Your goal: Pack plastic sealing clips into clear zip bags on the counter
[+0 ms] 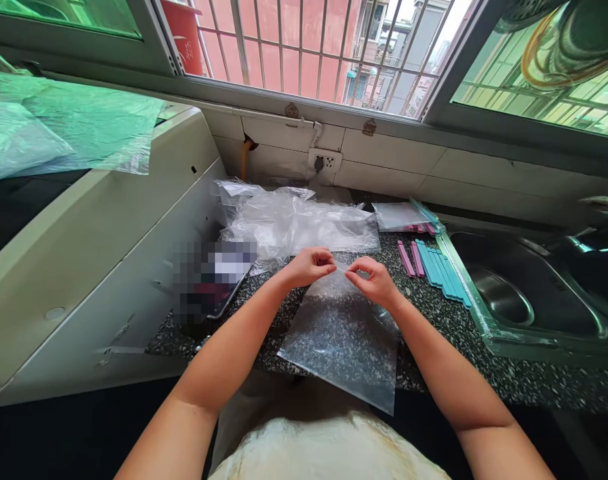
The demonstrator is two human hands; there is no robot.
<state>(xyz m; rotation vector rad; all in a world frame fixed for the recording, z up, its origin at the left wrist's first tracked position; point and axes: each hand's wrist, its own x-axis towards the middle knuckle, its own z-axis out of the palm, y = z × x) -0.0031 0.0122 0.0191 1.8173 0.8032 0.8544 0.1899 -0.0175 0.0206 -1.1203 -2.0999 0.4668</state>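
A clear plastic bag (349, 340) hangs from my hands over the speckled countertop, its lower corner reaching past the front edge. My left hand (311, 265) pinches the bag's top edge between thumb and fingers. Close beside it, my right hand (371, 277) pinches the same edge a little to the right. To the right of the bag lie pink strips (411, 259) and a row of several teal strips (441, 273), which look like bag sealing clips. Behind my hands a heap of clear plastic bags (304, 220) is spread out.
A metal sink (504, 293) is set into the counter on the right. Another clear bag (401, 217) with pink and teal strips lies near the wall. Left stand a blurred-out tablet-like device (229, 297) and a large pale appliance (109, 247). A socket (325, 161) is on the tiles.
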